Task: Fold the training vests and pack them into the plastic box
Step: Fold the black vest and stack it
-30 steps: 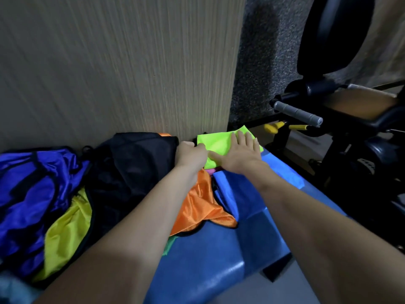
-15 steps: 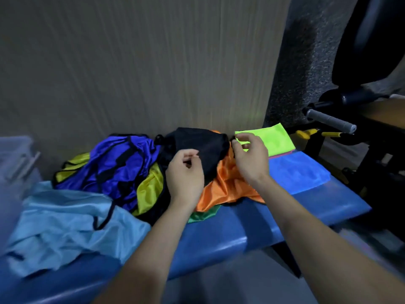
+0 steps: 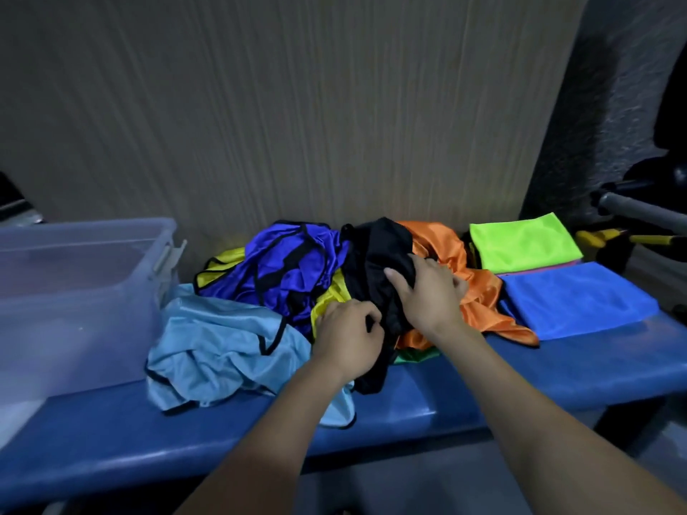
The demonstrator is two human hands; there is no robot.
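Blue bench (image 3: 464, 399) — both hands (image 3: 349, 338) (image 3: 433, 295) grip black vest (image 3: 379, 254).

A single head-worn camera looks forward and down from above the person's forearms, which enter from 6 o'clock. It faces a wood-grain wall (image 3: 297, 105) straight ahead at 12 o'clock, with a blue bench (image 3: 446, 403) crossing the frame close below. The wide-angle lens bends the bench's edge and the wall's lines. The plastic box (image 3: 74, 291) sits at 9 o'clock, gym equipment (image 3: 639, 210) at 3 o'clock.
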